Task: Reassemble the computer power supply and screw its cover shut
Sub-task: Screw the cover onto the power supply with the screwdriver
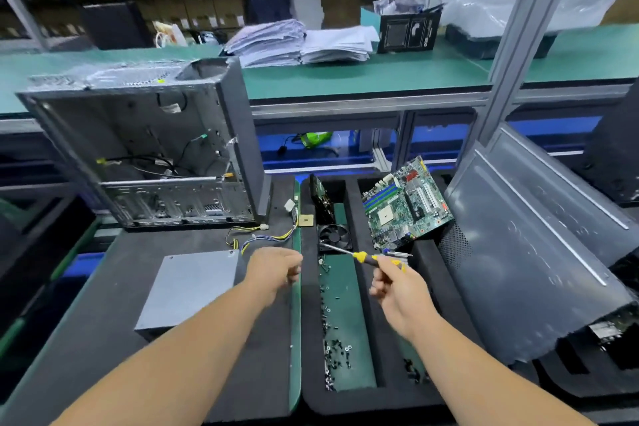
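The power supply (188, 289) lies cover-up at lower left of centre, its cable bundle (262, 235) trailing toward the open tower case (145, 156) above. The right hand (397, 290) pinches a yellow-handled screwdriver (359, 255) over the tray of loose screws (333, 349). The left hand (276, 270) hovers beside the unit with fingers curled; whether they hold a screw, I cannot tell. Risks: a small screw slipping from the tip, or wires pinched under the cover.

Right hand (397, 290) grips yellow-handled screwdriver (359, 255), tip toward 10 o'clock. Left hand (276, 270), fingers curled, just beside power supply (188, 287) at 9 o'clock.
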